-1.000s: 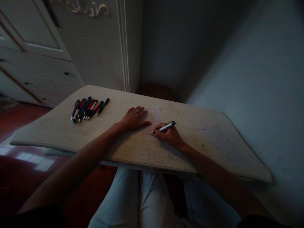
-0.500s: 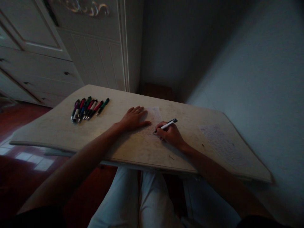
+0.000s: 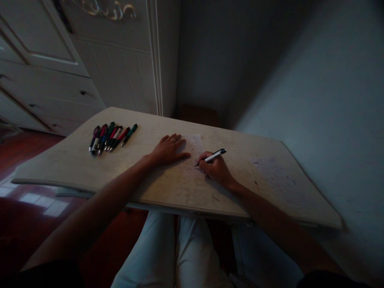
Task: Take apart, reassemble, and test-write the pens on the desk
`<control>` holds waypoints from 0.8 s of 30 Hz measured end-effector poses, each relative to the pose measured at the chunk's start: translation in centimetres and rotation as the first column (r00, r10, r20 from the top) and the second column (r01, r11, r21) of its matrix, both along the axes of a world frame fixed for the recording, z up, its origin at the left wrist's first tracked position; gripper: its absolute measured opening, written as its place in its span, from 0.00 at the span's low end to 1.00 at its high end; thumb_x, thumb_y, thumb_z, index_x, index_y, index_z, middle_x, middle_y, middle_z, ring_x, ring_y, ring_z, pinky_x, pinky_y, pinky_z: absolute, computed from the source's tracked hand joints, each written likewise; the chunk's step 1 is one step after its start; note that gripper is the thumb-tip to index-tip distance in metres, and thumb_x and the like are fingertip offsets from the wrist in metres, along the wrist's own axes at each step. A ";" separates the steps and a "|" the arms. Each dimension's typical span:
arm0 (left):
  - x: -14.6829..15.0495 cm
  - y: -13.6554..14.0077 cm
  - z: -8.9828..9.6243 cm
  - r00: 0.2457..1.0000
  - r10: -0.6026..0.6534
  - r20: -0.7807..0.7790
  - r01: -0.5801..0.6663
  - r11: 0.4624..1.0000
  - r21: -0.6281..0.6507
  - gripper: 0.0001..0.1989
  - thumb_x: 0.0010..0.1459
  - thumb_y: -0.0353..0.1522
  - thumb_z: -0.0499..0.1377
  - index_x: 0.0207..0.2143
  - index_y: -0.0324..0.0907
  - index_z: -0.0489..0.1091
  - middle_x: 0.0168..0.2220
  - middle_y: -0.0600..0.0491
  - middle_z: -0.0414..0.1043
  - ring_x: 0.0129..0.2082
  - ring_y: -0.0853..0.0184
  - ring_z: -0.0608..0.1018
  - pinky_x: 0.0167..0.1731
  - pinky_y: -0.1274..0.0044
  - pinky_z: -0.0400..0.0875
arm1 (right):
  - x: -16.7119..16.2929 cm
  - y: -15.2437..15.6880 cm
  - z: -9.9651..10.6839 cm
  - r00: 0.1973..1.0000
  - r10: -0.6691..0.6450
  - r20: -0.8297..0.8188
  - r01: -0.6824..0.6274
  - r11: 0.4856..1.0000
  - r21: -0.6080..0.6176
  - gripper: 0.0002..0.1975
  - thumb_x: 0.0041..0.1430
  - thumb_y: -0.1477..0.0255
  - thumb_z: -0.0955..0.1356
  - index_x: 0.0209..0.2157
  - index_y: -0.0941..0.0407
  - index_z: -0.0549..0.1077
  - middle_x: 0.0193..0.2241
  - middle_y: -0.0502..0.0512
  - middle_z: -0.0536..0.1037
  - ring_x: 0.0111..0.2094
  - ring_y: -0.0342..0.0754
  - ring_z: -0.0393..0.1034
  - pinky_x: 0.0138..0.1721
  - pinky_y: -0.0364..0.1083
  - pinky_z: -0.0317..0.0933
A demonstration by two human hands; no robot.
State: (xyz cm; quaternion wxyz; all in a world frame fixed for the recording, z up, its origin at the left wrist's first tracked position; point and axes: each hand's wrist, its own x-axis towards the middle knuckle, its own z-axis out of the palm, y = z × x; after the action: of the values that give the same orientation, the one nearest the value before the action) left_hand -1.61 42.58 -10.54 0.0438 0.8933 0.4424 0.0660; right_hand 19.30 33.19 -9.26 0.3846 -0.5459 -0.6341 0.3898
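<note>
A sheet of paper (image 3: 195, 143) with handwriting lies on the pale table, partly covered by both hands. My left hand (image 3: 168, 151) rests flat on its left side, fingers spread, a ring on one finger. My right hand (image 3: 216, 167) pinches a white and black pen (image 3: 215, 155), slanted with its tip down at the written lines. The tip looks to be at the paper, though the dim light hides whether it touches.
Several pens (image 3: 109, 138) in mixed colours lie bunched on the left of the table (image 3: 72, 164). A second written sheet (image 3: 282, 180) lies to the right, beyond my right forearm. A white cabinet (image 3: 120, 76) stands behind, and a wall (image 3: 336, 100) borders the right side.
My right hand and the pen have shifted very slightly to the right along the paper. My left hand stays in place on the sheet.
</note>
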 end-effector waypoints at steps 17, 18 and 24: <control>-0.1 0.1 -0.2 1.000 -0.006 0.029 0.006 1.000 0.010 0.40 0.60 0.60 0.46 0.64 0.43 0.58 0.69 0.43 0.52 0.69 0.52 0.54 0.65 0.61 0.47 | 0.2 -0.1 0.0 0.996 0.023 0.084 -0.025 0.999 0.021 0.08 0.50 0.67 0.68 0.28 0.57 0.73 0.18 0.47 0.69 0.21 0.41 0.60 0.22 0.41 0.53; 0.0 0.1 -0.1 1.000 -0.005 0.029 0.005 1.000 0.006 0.40 0.60 0.60 0.46 0.64 0.43 0.58 0.69 0.44 0.52 0.69 0.53 0.54 0.65 0.61 0.47 | 0.2 0.0 0.0 0.996 0.026 0.090 -0.028 0.999 0.023 0.08 0.50 0.67 0.68 0.28 0.57 0.73 0.18 0.48 0.69 0.21 0.41 0.60 0.22 0.41 0.53; -0.1 0.1 -0.2 0.999 -0.007 0.044 0.007 1.000 0.004 0.40 0.59 0.60 0.47 0.64 0.44 0.58 0.69 0.43 0.52 0.69 0.52 0.54 0.65 0.61 0.46 | 0.2 0.0 -0.1 0.994 0.044 0.101 -0.047 0.999 0.026 0.07 0.50 0.67 0.68 0.28 0.57 0.74 0.18 0.48 0.70 0.21 0.41 0.61 0.22 0.41 0.53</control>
State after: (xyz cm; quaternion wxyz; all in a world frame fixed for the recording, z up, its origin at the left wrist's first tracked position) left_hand -1.68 42.67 -10.76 0.0519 0.8934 0.4379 0.0864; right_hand 19.46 33.24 -9.39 0.3511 -0.5448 -0.6704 0.3613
